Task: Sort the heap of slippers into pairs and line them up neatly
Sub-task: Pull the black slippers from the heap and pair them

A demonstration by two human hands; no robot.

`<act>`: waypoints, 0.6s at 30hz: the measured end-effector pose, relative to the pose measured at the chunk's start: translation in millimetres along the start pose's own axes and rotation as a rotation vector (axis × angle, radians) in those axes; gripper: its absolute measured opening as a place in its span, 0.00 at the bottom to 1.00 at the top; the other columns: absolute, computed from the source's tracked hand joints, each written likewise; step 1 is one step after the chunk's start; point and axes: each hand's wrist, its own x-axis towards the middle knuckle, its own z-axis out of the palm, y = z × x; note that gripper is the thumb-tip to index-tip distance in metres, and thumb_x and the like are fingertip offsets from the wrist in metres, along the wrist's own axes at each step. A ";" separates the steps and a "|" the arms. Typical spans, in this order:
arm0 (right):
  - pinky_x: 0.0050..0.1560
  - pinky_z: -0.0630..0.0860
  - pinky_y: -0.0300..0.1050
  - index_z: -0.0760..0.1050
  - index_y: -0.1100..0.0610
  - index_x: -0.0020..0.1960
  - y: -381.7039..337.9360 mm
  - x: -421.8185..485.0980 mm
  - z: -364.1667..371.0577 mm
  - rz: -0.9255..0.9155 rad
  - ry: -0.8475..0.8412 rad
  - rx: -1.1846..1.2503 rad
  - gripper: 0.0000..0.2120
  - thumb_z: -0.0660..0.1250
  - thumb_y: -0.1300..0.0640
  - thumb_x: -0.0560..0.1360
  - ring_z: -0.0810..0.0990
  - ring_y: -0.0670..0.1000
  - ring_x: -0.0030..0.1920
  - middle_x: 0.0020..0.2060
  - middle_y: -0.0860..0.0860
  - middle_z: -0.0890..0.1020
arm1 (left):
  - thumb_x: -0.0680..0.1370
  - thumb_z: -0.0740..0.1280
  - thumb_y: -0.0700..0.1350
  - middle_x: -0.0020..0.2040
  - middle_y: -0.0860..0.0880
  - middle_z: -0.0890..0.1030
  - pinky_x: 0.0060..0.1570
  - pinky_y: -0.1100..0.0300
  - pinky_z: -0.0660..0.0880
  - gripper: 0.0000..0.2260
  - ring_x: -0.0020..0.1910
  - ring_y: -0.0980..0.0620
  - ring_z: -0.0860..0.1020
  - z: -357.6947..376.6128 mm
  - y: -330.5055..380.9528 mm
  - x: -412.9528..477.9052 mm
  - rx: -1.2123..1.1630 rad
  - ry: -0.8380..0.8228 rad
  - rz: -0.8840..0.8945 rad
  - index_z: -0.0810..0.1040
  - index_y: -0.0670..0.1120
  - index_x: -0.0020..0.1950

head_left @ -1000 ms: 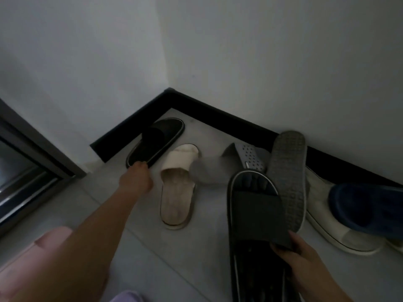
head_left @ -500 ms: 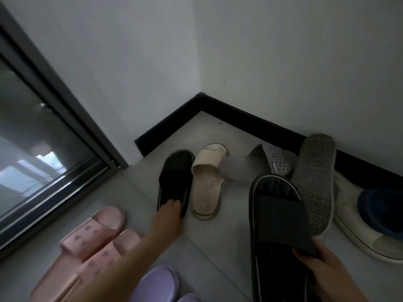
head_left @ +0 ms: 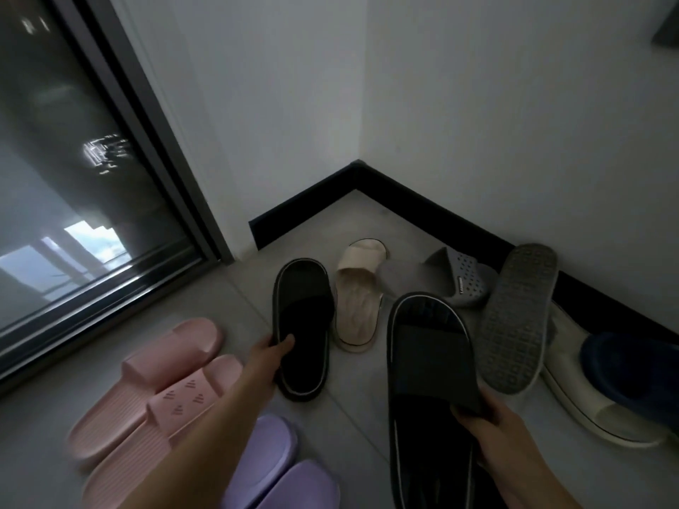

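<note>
The left hand (head_left: 268, 358), its arm stretched forward, has its fingers (head_left: 287, 341) clamped on the near side edge of the black slipper (head_left: 303, 325), just beside a beige slipper (head_left: 358, 306). The right hand (head_left: 492, 424) pinches the strap of the second black slipper (head_left: 430, 354), held nearer the camera, its heel cut off below. The left forearm hides part of the purple pair (head_left: 279, 468).

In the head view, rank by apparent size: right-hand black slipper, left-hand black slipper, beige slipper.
1. right-hand black slipper, inflated by nearness to camera
2. left-hand black slipper
3. beige slipper, slightly smaller
</note>
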 end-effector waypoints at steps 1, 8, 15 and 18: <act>0.60 0.75 0.57 0.80 0.40 0.49 0.4 -2.1 -1.9 0.005 0.000 0.010 0.18 0.73 0.62 0.68 0.81 0.52 0.54 0.50 0.48 0.85 | 0.77 0.65 0.37 0.50 0.40 0.83 0.42 0.55 0.79 0.11 0.43 0.46 0.82 -6.0 -4.4 -14.1 -0.114 -0.046 0.009 0.76 0.38 0.59; 0.58 0.77 0.56 0.78 0.49 0.55 9.4 -13.9 -10.2 0.082 0.037 0.109 0.15 0.71 0.61 0.70 0.83 0.53 0.52 0.50 0.50 0.84 | 0.71 0.66 0.35 0.49 0.39 0.84 0.40 0.57 0.81 0.11 0.46 0.45 0.84 10.1 -43.6 -124.8 -0.095 -0.357 -0.018 0.80 0.37 0.52; 0.59 0.76 0.58 0.75 0.53 0.60 -1.7 -29.0 -40.5 0.100 0.111 0.213 0.16 0.68 0.63 0.73 0.82 0.57 0.52 0.52 0.55 0.83 | 0.75 0.65 0.37 0.51 0.37 0.83 0.41 0.55 0.82 0.11 0.49 0.41 0.83 42.9 -43.9 -160.5 -0.059 -0.382 -0.127 0.77 0.35 0.56; 0.58 0.77 0.57 0.75 0.54 0.60 -4.1 -34.5 -50.0 0.093 0.125 0.222 0.16 0.68 0.63 0.74 0.82 0.56 0.52 0.51 0.54 0.83 | 0.75 0.65 0.36 0.51 0.37 0.83 0.45 0.53 0.82 0.11 0.48 0.42 0.83 55.9 -47.4 -168.9 -0.036 -0.385 -0.131 0.77 0.36 0.56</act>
